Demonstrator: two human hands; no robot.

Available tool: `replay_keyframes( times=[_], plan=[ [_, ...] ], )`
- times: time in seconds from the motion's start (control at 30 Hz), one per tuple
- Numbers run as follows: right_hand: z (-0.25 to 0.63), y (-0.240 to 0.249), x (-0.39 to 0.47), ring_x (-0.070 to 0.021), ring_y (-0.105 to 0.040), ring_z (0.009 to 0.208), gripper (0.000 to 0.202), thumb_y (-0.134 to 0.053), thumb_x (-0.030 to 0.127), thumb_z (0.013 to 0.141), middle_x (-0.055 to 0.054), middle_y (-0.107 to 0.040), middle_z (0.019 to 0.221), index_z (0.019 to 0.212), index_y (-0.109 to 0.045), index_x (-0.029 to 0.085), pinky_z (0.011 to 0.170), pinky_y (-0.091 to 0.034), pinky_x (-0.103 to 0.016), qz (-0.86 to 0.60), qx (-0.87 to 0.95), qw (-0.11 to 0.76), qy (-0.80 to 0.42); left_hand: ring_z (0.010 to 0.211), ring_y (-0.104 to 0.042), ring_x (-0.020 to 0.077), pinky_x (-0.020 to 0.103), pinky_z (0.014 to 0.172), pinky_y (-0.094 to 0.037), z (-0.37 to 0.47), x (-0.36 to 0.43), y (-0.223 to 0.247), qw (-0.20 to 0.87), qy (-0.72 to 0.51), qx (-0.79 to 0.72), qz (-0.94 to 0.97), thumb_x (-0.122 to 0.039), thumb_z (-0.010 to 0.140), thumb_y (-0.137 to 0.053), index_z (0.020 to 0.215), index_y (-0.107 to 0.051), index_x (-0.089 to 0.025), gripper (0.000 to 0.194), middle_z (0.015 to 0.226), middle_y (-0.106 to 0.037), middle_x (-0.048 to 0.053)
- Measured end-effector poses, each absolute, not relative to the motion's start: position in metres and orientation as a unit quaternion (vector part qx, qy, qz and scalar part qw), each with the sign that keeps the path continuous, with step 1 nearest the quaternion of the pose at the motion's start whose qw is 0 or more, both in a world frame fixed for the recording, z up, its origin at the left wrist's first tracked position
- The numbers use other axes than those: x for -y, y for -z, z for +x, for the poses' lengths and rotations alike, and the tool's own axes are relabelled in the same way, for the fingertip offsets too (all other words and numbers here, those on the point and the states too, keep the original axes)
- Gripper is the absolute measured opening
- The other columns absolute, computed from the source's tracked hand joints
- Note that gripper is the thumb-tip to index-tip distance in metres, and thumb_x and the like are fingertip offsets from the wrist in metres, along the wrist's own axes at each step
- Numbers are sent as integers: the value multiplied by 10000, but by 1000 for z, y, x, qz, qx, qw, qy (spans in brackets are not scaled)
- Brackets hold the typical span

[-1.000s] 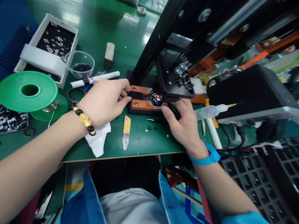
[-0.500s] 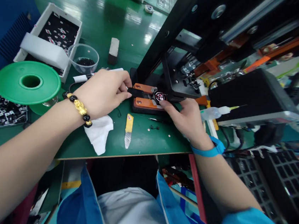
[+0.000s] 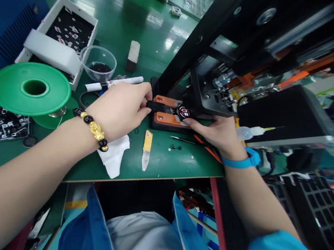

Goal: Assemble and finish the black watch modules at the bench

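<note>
The left forearm reaches in from the lower left, the back of the left hand (image 3: 125,107) turned up, its thumb and forefinger pinched together on the end of a black watch strap (image 3: 159,107). The smartwatch (image 3: 183,111), face up and lit, sits on the orange-and-black fixture (image 3: 168,119) beside the press (image 3: 200,85). The right hand (image 3: 223,135) comes from the lower right, thumb stretched leftward to the watch's near edge; its other fingers are largely hidden, so whether they grip anything I cannot tell
</note>
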State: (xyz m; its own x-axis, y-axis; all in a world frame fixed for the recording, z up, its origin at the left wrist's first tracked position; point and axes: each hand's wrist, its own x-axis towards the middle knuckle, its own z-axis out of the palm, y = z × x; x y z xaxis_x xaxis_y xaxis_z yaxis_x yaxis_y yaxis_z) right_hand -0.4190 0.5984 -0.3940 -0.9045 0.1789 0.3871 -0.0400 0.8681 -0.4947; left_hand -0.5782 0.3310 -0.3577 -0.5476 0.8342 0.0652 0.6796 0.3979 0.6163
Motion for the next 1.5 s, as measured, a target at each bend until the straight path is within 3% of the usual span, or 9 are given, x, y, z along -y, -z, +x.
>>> replay_keyframes(
  times=[0.27, 0.47, 0.63, 0.73, 0.83, 1.03, 1.17, 1.3, 1.5],
  plan=[
    [-419, 398, -602, -289, -751, 798, 224, -769, 448, 897, -64, -793, 851, 860, -777, 227, 727, -592, -417, 24, 944, 299, -137, 1064, -723, 275, 408, 1034, -519, -575, -329, 357, 117, -303, -826, 461, -281, 942, -592, 1126, -675, -201, 217, 922, -757, 33],
    [-419, 400, -609, -245, -666, 650, 453, -586, 510, 1010, -46, -673, 643, 664, -676, 232, 678, -530, -399, 14, 946, 298, -126, 1051, -730, 287, 406, 998, -529, -572, -331, 355, 129, -291, -840, 439, -252, 934, -611, 1134, -676, -194, 218, 948, -756, 45],
    [-413, 399, -600, -281, -717, 757, 406, -620, 565, 994, -76, -755, 784, 812, -758, 229, 741, -558, -428, -3, 949, 280, -147, 1067, -730, 291, 400, 999, -530, -572, -332, 356, 133, -288, -840, 440, -244, 933, -618, 1151, -668, -194, 228, 954, -748, 40],
    [-407, 397, -592, -329, -748, 900, 414, -724, 625, 908, -96, -799, 947, 993, -787, 225, 817, -584, -463, -18, 957, 229, -175, 1060, -731, 289, 402, 1000, -533, -573, -333, 357, 131, -290, -841, 439, -229, 930, -620, 1125, -667, -190, 205, 945, -742, 37],
    [-402, 393, -583, -342, -736, 1054, 420, -746, 603, 904, -94, -796, 1089, 1105, -771, 236, 946, -582, -499, -63, 952, 183, -237, 1077, -726, 294, 405, 1007, -529, -575, -333, 357, 134, -297, -838, 438, -217, 927, -621, 1098, -668, -193, 180, 948, -740, 37],
    [-391, 383, -574, -354, -685, 1168, 441, -617, 659, 968, -96, -769, 1108, 1091, -761, 260, 1118, -474, -587, -124, 942, 136, -282, 1084, -721, 281, 394, 1003, -532, -578, -333, 358, 146, -319, -832, 429, -218, 912, -650, 1065, -672, -203, 155, 941, -739, 23],
    [-384, 383, -571, -352, -654, 1229, 425, -668, 615, 953, -91, -745, 1208, 1184, -719, 263, 1123, -461, -581, -143, 936, 143, -287, 1075, -726, 275, 402, 1016, -526, -578, -333, 360, 142, -323, -832, 428, -230, 902, -658, 1076, -682, -201, 177, 928, -740, 14],
    [-382, 384, -569, -348, -658, 1217, 546, -818, 543, 849, -96, -710, 1280, 1276, -646, 250, 1073, -505, -549, -134, 928, 167, -307, 1081, -726, 263, 393, 1036, -514, -579, -334, 361, 140, -327, -829, 432, -263, 893, -652, 1110, -703, -210, 229, 921, -757, -4],
    [-384, 378, -569, -369, -611, 1191, 334, -788, 458, 875, -118, -683, 1179, 1113, -715, 237, 1019, -509, -559, -55, 968, 200, -141, 1006, -740, 246, 373, 990, -532, -584, -330, 352, 158, -328, -830, 422, -314, 893, -665, 1108, -731, -201, 252, 975, -785, 21]
  ],
)
